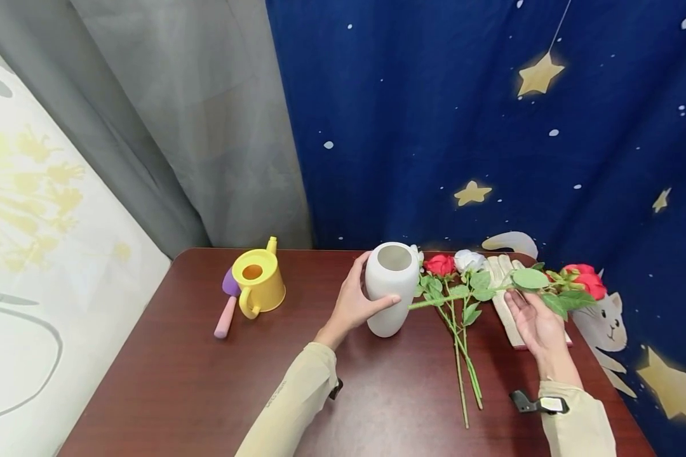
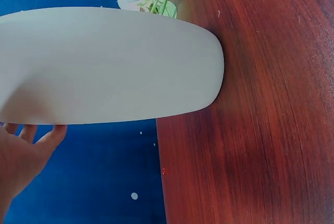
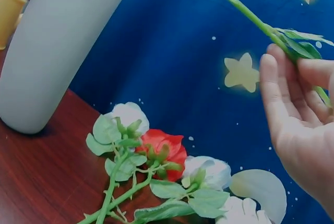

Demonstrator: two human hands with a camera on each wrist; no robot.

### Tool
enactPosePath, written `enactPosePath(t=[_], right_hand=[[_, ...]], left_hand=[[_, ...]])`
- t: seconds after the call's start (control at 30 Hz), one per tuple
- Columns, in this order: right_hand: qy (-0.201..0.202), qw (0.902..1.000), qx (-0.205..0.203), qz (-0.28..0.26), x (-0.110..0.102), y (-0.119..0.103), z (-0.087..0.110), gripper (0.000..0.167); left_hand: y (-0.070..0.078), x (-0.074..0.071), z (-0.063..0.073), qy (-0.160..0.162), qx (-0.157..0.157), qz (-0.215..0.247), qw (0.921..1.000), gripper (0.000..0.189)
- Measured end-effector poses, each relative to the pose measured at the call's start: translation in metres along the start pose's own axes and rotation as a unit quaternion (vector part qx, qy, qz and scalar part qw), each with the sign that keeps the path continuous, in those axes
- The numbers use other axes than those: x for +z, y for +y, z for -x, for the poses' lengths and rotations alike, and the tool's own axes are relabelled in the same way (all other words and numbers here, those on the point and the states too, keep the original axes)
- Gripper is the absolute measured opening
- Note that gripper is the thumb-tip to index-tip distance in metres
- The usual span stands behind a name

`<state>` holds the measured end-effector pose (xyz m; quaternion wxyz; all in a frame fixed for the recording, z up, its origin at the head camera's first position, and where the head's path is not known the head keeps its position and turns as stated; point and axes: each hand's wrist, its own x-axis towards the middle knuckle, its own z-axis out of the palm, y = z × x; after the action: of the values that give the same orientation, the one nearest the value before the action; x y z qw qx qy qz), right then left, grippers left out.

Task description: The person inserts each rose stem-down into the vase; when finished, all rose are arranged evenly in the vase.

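A tall white vase point(image 1: 390, 292) stands on the brown table, its round mouth facing up. My left hand point(image 1: 356, 304) grips its side, the thumb across the front and the fingers on the far side; the left wrist view shows fingertips against the vase wall point(image 2: 115, 67). With my right hand point(image 1: 540, 324) I hold a red rose point(image 1: 585, 279) by its green stem point(image 3: 240, 7), above the table. The blossom points right, and the cut end of the stem reaches left beside the vase. Under it lie a red rose point(image 1: 439, 264) and white roses point(image 1: 469, 260).
Left of the vase are a yellow watering can point(image 1: 263, 289) and a small trowel with a pink handle point(image 1: 225, 317). Pale gloves point(image 1: 505, 304) lie at the right near the table's edge. A blue star-patterned curtain point(image 1: 406, 127) hangs behind the table.
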<state>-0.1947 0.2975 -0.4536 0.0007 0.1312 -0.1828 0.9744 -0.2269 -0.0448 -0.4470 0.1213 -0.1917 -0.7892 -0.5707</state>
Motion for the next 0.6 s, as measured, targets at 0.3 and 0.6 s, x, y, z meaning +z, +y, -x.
enactPosePath(t=[0.3, 0.6], right_hand=[[0.106, 0.9923, -0.01, -0.064, 0.006, -0.005, -0.002, 0.025], [0.127, 0.9907, -0.036, -0.032, 0.023, -0.006, -0.015, 0.022]], left_hand=[[0.012, -0.002, 0.002, -0.005, -0.004, 0.014, 0.9999, 0.092], [-0.002, 0.0, -0.001, -0.006, -0.002, -0.002, 1.0, 0.094]])
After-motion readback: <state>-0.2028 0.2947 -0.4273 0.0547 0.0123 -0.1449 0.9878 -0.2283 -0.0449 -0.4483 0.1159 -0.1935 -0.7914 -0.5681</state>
